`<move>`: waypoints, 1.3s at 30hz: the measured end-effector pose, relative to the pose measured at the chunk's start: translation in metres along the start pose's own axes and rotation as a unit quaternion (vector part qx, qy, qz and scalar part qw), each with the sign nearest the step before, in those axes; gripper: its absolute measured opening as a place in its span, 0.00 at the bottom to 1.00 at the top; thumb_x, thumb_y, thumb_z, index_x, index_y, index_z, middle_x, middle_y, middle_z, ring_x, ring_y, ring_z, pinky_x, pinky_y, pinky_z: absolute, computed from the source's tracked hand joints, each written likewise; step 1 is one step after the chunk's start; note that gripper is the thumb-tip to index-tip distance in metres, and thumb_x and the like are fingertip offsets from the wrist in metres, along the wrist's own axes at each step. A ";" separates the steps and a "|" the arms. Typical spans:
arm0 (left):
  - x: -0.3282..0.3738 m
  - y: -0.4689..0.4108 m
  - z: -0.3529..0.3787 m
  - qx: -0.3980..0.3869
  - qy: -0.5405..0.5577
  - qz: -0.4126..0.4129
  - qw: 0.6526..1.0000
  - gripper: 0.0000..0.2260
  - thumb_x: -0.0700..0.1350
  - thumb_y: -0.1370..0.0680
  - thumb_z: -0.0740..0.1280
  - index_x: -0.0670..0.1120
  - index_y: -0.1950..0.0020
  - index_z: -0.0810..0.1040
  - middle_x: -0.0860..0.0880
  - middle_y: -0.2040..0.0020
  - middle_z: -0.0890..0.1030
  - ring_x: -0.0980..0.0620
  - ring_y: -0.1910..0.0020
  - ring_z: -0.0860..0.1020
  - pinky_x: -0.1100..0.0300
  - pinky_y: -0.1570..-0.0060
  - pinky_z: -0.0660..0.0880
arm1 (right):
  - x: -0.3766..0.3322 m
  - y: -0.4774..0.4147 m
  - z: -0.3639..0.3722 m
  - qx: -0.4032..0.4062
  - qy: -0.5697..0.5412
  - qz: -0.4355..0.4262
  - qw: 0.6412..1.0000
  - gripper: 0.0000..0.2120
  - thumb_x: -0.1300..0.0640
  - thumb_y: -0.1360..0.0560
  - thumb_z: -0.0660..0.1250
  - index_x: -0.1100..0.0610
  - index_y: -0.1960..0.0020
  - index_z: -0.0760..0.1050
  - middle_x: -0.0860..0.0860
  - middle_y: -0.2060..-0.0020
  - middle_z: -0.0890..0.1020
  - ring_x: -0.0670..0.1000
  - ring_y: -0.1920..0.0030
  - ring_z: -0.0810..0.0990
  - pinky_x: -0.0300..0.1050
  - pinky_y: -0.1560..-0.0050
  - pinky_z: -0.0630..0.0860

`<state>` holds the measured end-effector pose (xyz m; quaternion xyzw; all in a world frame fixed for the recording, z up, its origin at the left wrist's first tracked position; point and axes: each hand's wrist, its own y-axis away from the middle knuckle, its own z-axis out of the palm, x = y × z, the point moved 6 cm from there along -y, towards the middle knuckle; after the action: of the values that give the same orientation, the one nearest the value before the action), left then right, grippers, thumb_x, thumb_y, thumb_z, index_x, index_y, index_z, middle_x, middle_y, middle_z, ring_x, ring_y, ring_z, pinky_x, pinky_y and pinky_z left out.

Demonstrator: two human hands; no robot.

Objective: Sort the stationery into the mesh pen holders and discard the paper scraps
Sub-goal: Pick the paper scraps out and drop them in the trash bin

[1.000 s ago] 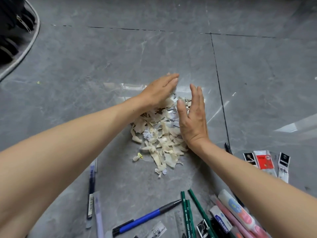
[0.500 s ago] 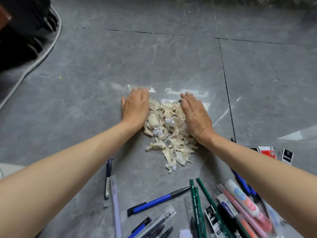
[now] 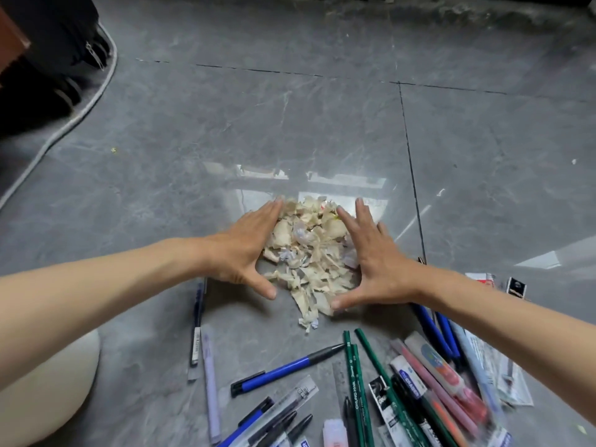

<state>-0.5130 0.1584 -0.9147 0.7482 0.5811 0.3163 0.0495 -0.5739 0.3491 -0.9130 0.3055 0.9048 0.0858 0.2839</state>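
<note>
We look down from head height at a grey stone-tile floor point(image 3: 322, 124). In the upper left corner sits a black bag point(image 3: 48, 33), with a pale cable point(image 3: 84, 108) curving along the floor beside it. Low at the left edge, a knee in light cloth point(image 3: 42, 391) shows. Moving right, a dark blue pen point(image 3: 197, 321) and a lavender pen point(image 3: 211, 385) lie close together, both pointing away from us.

Next comes the left hand point(image 3: 245, 250), fingers straight and together, thumb spread wide. Its inner edge touches the left side of the paper scraps point(image 3: 309, 256), a loose heap of cream and white torn bits in the middle of the floor. The right hand point(image 3: 374, 262) mirrors it against the heap's right side, fingers straight and slightly fanned, thumb out. The hands are apart with the heap between them, bracketing it from both sides; neither grips anything. The two thumb tips point toward each other across the near end of the heap without meeting.

Nearer to us, below the heap, a blue pen with a grey tip point(image 3: 283, 366) lies slantwise. Right of it lie green pencils point(image 3: 353, 382), then pink pens point(image 3: 429, 380) in a jumble of other stationery, and blue pens point(image 3: 429, 327) partly under the right forearm. Farthest right, beyond that forearm, are a small red packet point(image 3: 482, 277) and a black packet point(image 3: 517, 287).
</note>
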 end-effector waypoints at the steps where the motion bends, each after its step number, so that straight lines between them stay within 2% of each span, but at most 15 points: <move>1: 0.002 -0.001 0.005 -0.011 -0.011 0.005 1.000 0.63 0.83 0.50 0.55 0.52 0.38 0.17 0.52 0.31 0.24 0.56 0.29 0.28 0.58 0.27 0.35 | -0.001 -0.001 0.003 -0.013 0.016 0.002 1.000 0.68 0.25 0.45 0.70 0.42 0.31 0.20 0.50 0.32 0.20 0.52 0.30 0.22 0.55 0.29 0.29; 5: 0.026 -0.012 0.019 0.008 -0.031 0.005 0.999 0.65 0.78 0.46 0.61 0.48 0.36 0.16 0.48 0.31 0.20 0.50 0.31 0.24 0.50 0.27 0.34 | -0.016 -0.015 0.012 -0.015 0.026 -0.011 0.999 0.70 0.31 0.45 0.74 0.43 0.32 0.19 0.53 0.32 0.21 0.54 0.31 0.21 0.51 0.31 0.27; 9: 0.045 -0.027 0.021 0.049 0.032 -0.013 0.998 0.66 0.70 0.40 0.71 0.45 0.33 0.19 0.46 0.29 0.23 0.50 0.30 0.25 0.50 0.27 0.34 | -0.031 -0.029 0.008 0.035 -0.098 -0.046 0.994 0.64 0.41 0.38 0.76 0.49 0.30 0.24 0.49 0.27 0.30 0.52 0.27 0.27 0.53 0.26 0.35; 11: 0.053 -0.032 0.017 0.081 0.072 -0.022 0.994 0.66 0.67 0.39 0.73 0.45 0.32 0.20 0.46 0.28 0.25 0.50 0.28 0.29 0.52 0.26 0.35 | -0.034 -0.033 0.006 0.056 -0.156 -0.053 0.985 0.57 0.49 0.35 0.72 0.52 0.28 0.29 0.47 0.26 0.37 0.51 0.25 0.34 0.54 0.24 0.40; 14: 0.059 -0.039 0.014 0.148 0.131 -0.055 0.979 0.61 0.58 0.36 0.75 0.43 0.27 0.28 0.46 0.24 0.34 0.52 0.25 0.38 0.57 0.26 0.38 | -0.031 -0.033 0.006 0.094 -0.241 -0.018 0.966 0.49 0.65 0.34 0.65 0.55 0.23 0.39 0.50 0.23 0.46 0.48 0.23 0.45 0.49 0.24 0.48; 16: 0.059 -0.042 0.012 0.205 0.154 -0.082 0.963 0.52 0.48 0.32 0.73 0.43 0.24 0.36 0.46 0.22 0.44 0.53 0.24 0.45 0.58 0.26 0.41 | -0.030 -0.030 0.002 0.136 -0.294 0.020 0.946 0.45 0.72 0.35 0.61 0.54 0.23 0.47 0.49 0.24 0.55 0.46 0.24 0.53 0.41 0.26 0.54; 18: 0.059 -0.040 0.010 0.272 0.204 -0.112 0.934 0.41 0.41 0.29 0.69 0.45 0.23 0.47 0.48 0.23 0.55 0.52 0.25 0.54 0.58 0.26 0.50 | -0.029 -0.029 -0.001 0.195 -0.345 0.063 0.916 0.41 0.75 0.35 0.58 0.55 0.24 0.56 0.50 0.27 0.65 0.46 0.28 0.64 0.38 0.30 0.62; 22: 0.061 -0.033 0.007 0.388 0.344 -0.147 0.842 0.31 0.29 0.29 0.61 0.48 0.28 0.66 0.50 0.31 0.71 0.52 0.33 0.69 0.59 0.34 0.66 | -0.030 -0.034 -0.001 0.279 -0.439 0.122 0.846 0.32 0.76 0.33 0.56 0.58 0.32 0.71 0.53 0.40 0.78 0.48 0.40 0.77 0.39 0.40 0.74; 24: 0.063 -0.028 0.004 0.422 0.380 -0.147 0.810 0.28 0.28 0.30 0.61 0.48 0.32 0.72 0.50 0.39 0.78 0.51 0.41 0.76 0.59 0.41 0.73 | -0.033 -0.034 -0.002 0.302 -0.477 0.150 0.812 0.24 0.75 0.31 0.56 0.60 0.40 0.76 0.53 0.50 0.82 0.49 0.49 0.80 0.36 0.50 0.78; 27: 0.068 -0.017 -0.004 0.434 0.419 -0.148 0.784 0.20 0.30 0.27 0.62 0.47 0.39 0.78 0.49 0.51 0.82 0.55 0.54 0.79 0.70 0.56 0.74 | -0.048 -0.030 -0.005 0.331 -0.540 0.191 0.750 0.11 0.70 0.26 0.58 0.63 0.49 0.76 0.53 0.60 0.81 0.50 0.57 0.80 0.38 0.59 0.76; 29: 0.073 -0.005 -0.011 0.442 0.418 -0.145 0.780 0.15 0.33 0.26 0.64 0.48 0.45 0.80 0.51 0.58 0.82 0.61 0.62 0.77 0.73 0.64 0.71 | -0.061 -0.027 -0.005 0.333 -0.565 0.213 0.724 0.11 0.69 0.26 0.57 0.63 0.49 0.76 0.54 0.61 0.81 0.51 0.56 0.82 0.40 0.59 0.76; 32: 0.081 0.014 -0.022 0.452 0.433 -0.141 0.767 0.19 0.31 0.29 0.65 0.51 0.47 0.82 0.52 0.61 0.83 0.61 0.65 0.77 0.68 0.67 0.73 | -0.077 -0.015 -0.017 0.327 -0.572 0.219 0.720 0.11 0.68 0.26 0.56 0.61 0.52 0.76 0.55 0.61 0.81 0.55 0.55 0.83 0.43 0.61 0.76; 34: 0.088 0.020 -0.030 0.451 0.438 -0.137 0.765 0.20 0.30 0.30 0.65 0.52 0.47 0.82 0.53 0.63 0.82 0.60 0.66 0.76 0.67 0.66 0.72 | -0.081 -0.009 -0.027 0.334 -0.580 0.216 0.711 0.10 0.67 0.25 0.57 0.59 0.56 0.77 0.52 0.65 0.81 0.53 0.58 0.83 0.41 0.63 0.75; 37: 0.104 0.043 -0.041 0.475 0.399 -0.130 0.773 0.17 0.33 0.29 0.67 0.52 0.46 0.81 0.57 0.65 0.80 0.63 0.67 0.74 0.71 0.67 0.69 | -0.100 0.009 -0.040 0.346 -0.586 0.196 0.706 0.12 0.69 0.25 0.58 0.56 0.60 0.75 0.51 0.66 0.79 0.51 0.62 0.80 0.41 0.62 0.74; 39: 0.114 0.063 -0.047 0.491 0.389 -0.133 0.768 0.15 0.36 0.27 0.68 0.52 0.47 0.81 0.55 0.64 0.80 0.61 0.67 0.74 0.69 0.66 0.69 | -0.119 0.019 -0.047 0.346 -0.584 0.187 0.710 0.13 0.68 0.24 0.58 0.55 0.63 0.73 0.50 0.68 0.78 0.50 0.64 0.78 0.40 0.64 0.72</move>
<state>-0.4707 0.2266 -0.8020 0.3983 0.7204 0.2418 -0.5138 -0.5130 0.2936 -0.8128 0.5346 0.4490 -0.3772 0.6086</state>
